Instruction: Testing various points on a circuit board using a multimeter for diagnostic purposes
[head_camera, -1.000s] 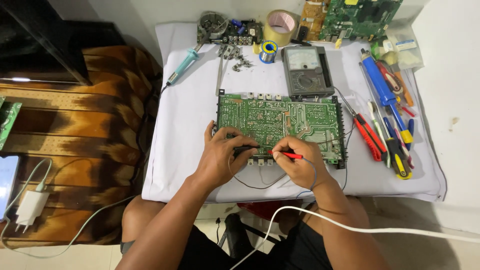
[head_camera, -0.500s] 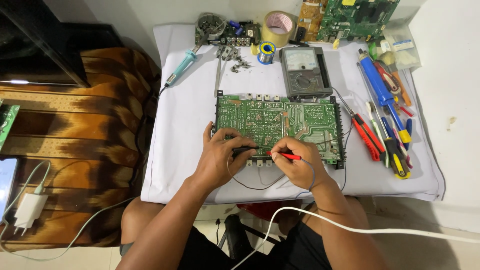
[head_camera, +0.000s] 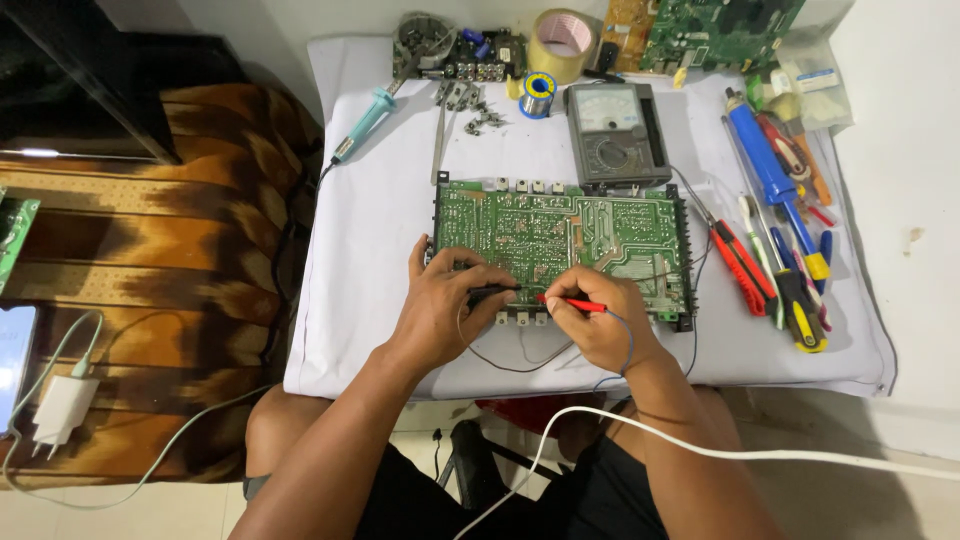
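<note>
A: What sits under the hands?

B: A green circuit board (head_camera: 560, 240), solder side up, flat on the white cloth (head_camera: 370, 250) of the table, near its front edge. The left hand (head_camera: 440, 310) pinches a black probe (head_camera: 490, 295) and the right hand (head_camera: 595, 320) pinches a red probe (head_camera: 570, 303); both tips meet the board's near edge, close together but apart.

A: Any change from a second back?

B: Hardly. Both hands keep their closed grip on the probes, and the tips rest on about the same spot of the board as before. The board has not shifted. It reads as one steady contact being held rather than a move to a new point.

A: And around it?

B: Thin leads (head_camera: 520, 360) loop off the front edge. Just behind the board stands a grey analogue meter (head_camera: 612, 135). Further back lie a roll of tape (head_camera: 562, 40), a solder spool (head_camera: 537, 93) and a teal soldering iron (head_camera: 365, 120). To the right lie red-handled pliers (head_camera: 742, 265) and a blue desoldering pump (head_camera: 770, 175). A white cable (head_camera: 700, 450) crosses the person's lap.
</note>
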